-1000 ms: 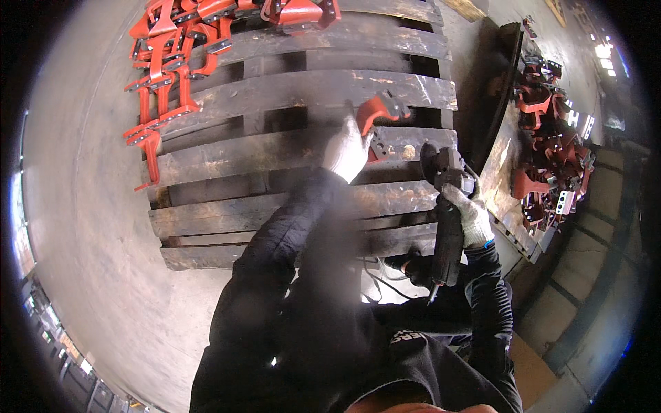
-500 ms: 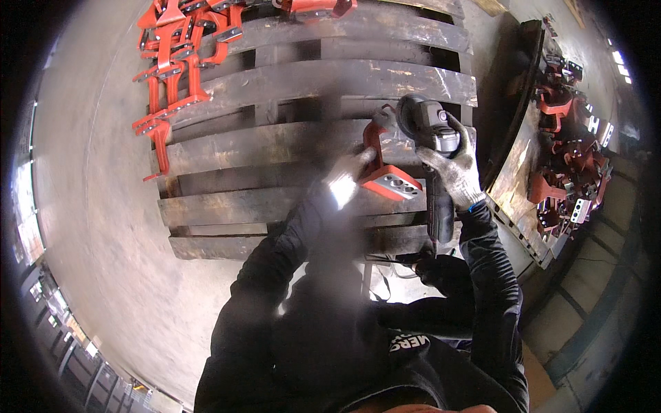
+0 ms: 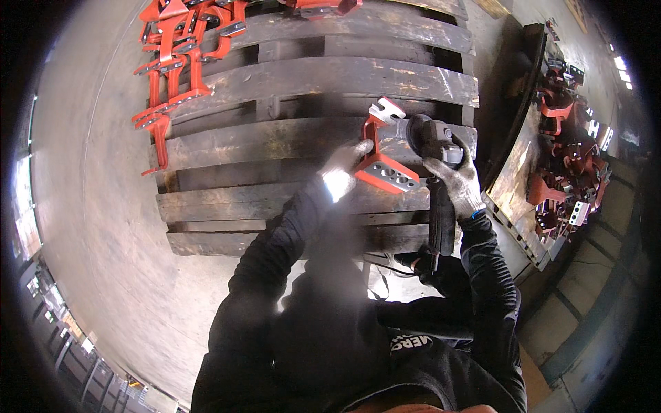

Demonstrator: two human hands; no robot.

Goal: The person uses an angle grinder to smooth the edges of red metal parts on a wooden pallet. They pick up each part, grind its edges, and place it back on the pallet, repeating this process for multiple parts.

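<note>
My gloved left hand (image 3: 346,162) is closed on a red metal bracket (image 3: 370,141), gripping it by its narrow middle. One end of the bracket is a bare metal plate with round holes; the other end is a bright slotted plate. In my gloved right hand (image 3: 460,177) is an angle grinder (image 3: 441,141), held around its head. Its disc is just right of the bracket's slotted end, with a small gap showing between them. The grinder's black handle hangs down toward me. Strong light washes out part of the left glove.
Under my hands lies a dark wooden pallet (image 3: 289,76) with gaps between its boards. Red brackets (image 3: 172,69) are piled at its far left, another red bracket (image 3: 320,8) at the far edge. On the right, a second pallet (image 3: 513,172) bears more brackets (image 3: 564,148). A cable hangs near my legs.
The bracket has turned and risen slightly, so its slotted end now shows fully. My right hand has shifted the grinder slightly right and toward me, away from the bracket.
</note>
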